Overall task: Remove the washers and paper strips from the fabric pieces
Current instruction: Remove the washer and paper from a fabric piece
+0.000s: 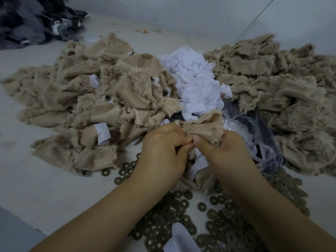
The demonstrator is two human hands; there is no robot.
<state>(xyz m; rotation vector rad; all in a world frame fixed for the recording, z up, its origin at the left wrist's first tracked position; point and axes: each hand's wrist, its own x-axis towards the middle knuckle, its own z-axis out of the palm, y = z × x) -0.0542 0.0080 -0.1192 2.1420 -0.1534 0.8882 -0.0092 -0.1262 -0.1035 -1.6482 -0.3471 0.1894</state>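
Fingers of the left hand (161, 148) and right hand (223, 151) pinch one beige fabric piece (203, 124) above the loose washers (218, 215), apparently mid-stripping; next, its washer needs working free.

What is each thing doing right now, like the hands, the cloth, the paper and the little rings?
Left hand: fingers curled, pinching the held fabric piece.
Right hand: fingers curled, gripping the same piece.
Held fabric piece: bunched between both hands.
Left fabric pile: heaped, paper strips still showing.
Right fabric pile: heaped.
Paper strips: loose in a white heap.
Washers: loose, scattered on the table.
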